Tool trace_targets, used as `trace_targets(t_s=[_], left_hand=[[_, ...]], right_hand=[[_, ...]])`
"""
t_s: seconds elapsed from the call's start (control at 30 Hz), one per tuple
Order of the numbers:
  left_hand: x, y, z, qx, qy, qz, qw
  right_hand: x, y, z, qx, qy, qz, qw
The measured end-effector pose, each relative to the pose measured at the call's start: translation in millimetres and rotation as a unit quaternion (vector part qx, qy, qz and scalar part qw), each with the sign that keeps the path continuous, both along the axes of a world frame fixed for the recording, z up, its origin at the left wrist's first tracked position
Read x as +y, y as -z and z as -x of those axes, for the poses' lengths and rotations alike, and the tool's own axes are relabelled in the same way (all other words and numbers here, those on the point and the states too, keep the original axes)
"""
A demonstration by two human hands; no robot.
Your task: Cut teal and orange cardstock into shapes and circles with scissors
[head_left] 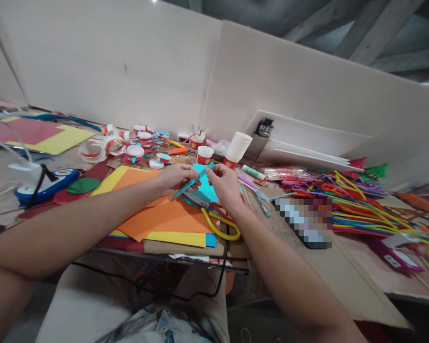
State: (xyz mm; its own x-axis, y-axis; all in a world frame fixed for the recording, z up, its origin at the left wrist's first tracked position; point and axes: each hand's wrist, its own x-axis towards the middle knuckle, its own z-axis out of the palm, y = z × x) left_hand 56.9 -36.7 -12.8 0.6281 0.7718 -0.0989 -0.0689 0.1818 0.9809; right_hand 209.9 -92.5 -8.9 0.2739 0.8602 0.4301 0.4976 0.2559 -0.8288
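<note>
My left hand (176,179) and my right hand (224,184) meet over the worktable, each with thumb and fingers pinched. Between them runs a narrow teal paper strip (183,189), slanting down to the left past my left fingers. Just below lies a larger piece of teal paper (206,194), partly hidden by my hands. A curved yellow handle (224,234), apparently of scissors, sits beneath my right wrist. Sheets of orange paper (164,220) and yellow paper (178,238) spread under my left forearm.
A white cup stack (239,146) and a red-and-white paper cup (205,155) stand behind my hands. Cut cup rings (115,144) crowd the back left. Colourful pipe cleaners (357,209) fill the right side. A black cable (222,274) hangs over the front edge.
</note>
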Motion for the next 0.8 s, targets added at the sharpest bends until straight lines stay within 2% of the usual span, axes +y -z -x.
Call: trace_targets(t_s=[0.23, 0.43, 0.53, 0.67, 0.8], left_hand=[[2, 2.9, 1, 0.01, -0.008, -0.031, 0.999], [7, 6.6, 1, 0.028, -0.029, -0.064, 0.997], [8, 6.5, 1, 0.043, -0.047, -0.062, 0.996], [11, 6.8, 2, 0.045, -0.062, -0.044, 0.996], [13, 7.9, 2, 0.034, -0.069, -0.02, 0.997]], right_hand=[[-1, -0.4, 0, 0.011, -0.006, 0.003, 1.0], [5, 5.7, -4, 0.098, -0.051, 0.025, 0.994], [9, 5.5, -8, 0.123, -0.04, 0.045, 0.991], [11, 3.3, -18, 0.038, 0.014, 0.13, 0.991], [11, 2.1, -28, -0.05, 0.027, 0.19, 0.98]])
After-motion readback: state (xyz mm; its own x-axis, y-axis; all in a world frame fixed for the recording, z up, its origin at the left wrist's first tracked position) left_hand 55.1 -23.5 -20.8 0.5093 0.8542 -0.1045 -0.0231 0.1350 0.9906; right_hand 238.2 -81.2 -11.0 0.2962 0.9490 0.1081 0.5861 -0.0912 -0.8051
